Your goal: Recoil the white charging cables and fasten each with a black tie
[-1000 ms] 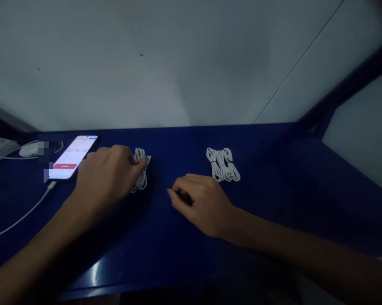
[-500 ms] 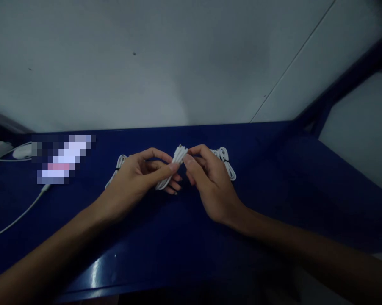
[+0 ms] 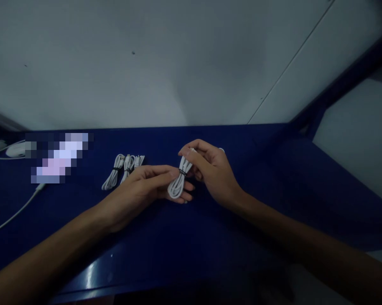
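Observation:
A coiled white cable (image 3: 177, 186), bound at its middle by a black tie (image 3: 182, 172), is held between both hands above the blue table. My left hand (image 3: 149, 184) supports its lower loops, with the thumb near the tie and the fingers underneath. My right hand (image 3: 211, 169) pinches the upper end between thumb and fingers, which hide part of it. Left of the held bundle lie several similar white cable bundles (image 3: 114, 176), tied in black, partly behind my left hand. A bit of white (image 3: 222, 150) shows behind my right hand; most of it is covered.
The blue table (image 3: 178, 245) runs back to a grey-white wall (image 3: 130, 84). At the left lies a pixelated bright object (image 3: 62, 154) with a white cord (image 3: 17, 218) leading to it. A white item (image 3: 16, 149) sits farther left. A blue frame post (image 3: 318, 116) stands at right.
The held cable has shifted slightly right and turned, so its black tie now shows. My left hand has moved right and down, uncovering cable bundles; my right hand now grips the top end.

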`<state>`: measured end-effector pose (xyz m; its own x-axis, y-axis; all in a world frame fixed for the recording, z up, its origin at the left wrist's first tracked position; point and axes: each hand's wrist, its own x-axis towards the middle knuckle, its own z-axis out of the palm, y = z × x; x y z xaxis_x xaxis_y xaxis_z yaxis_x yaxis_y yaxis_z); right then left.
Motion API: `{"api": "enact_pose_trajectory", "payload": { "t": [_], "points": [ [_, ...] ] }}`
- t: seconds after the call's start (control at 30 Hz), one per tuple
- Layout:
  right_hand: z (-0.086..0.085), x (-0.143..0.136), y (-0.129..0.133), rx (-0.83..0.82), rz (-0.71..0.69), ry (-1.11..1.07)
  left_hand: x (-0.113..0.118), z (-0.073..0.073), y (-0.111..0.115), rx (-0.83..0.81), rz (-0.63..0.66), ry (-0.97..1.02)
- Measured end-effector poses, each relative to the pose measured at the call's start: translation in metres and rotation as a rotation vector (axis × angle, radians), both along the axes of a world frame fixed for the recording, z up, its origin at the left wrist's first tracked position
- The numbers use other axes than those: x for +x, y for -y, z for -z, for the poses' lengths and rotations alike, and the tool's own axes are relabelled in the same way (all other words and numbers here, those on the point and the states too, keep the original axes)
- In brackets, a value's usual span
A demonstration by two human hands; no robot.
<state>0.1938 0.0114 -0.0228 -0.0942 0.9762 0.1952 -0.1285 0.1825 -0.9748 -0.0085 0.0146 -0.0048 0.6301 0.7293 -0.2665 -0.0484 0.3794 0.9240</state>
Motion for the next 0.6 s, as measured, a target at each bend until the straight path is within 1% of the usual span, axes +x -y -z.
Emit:
{"api": "enact_pose_trajectory", "payload": {
  "t": [0.07, 0.17, 0.23, 0.37, 0.47, 0.6],
  "points": [
    [-0.0015, 0.0002, 0.0005, -0.009, -0.003, -0.003, 0.0003, -0.0005, 0.0007, -0.008, 0.027, 0.021],
    [-0.0024, 0.0004, 0.0008, -0.026, -0.024, -0.011, 0.0017, -0.0005, 0.0016, 0.019, 0.023, 0.029],
    [-0.0024, 0.0006, 0.0007, -0.037, -0.027, -0.017, 0.0026, -0.0002, 0.002, 0.039, -0.005, 0.033],
    [-0.0011, 0.0011, -0.0002, -0.029, 0.021, -0.007, 0.0035, 0.0008, 0.0015, 0.054, -0.074, 0.047],
    [0.0006, 0.0013, -0.0001, 0.002, 0.07, 0.04, 0.0029, 0.0017, 0.0002, 0.047, -0.114, 0.076],
    [0.0031, 0.0006, 0.0018, 0.071, 0.115, 0.143, 0.0019, 0.0031, -0.0015, 0.054, -0.203, 0.111]
  ]
}}
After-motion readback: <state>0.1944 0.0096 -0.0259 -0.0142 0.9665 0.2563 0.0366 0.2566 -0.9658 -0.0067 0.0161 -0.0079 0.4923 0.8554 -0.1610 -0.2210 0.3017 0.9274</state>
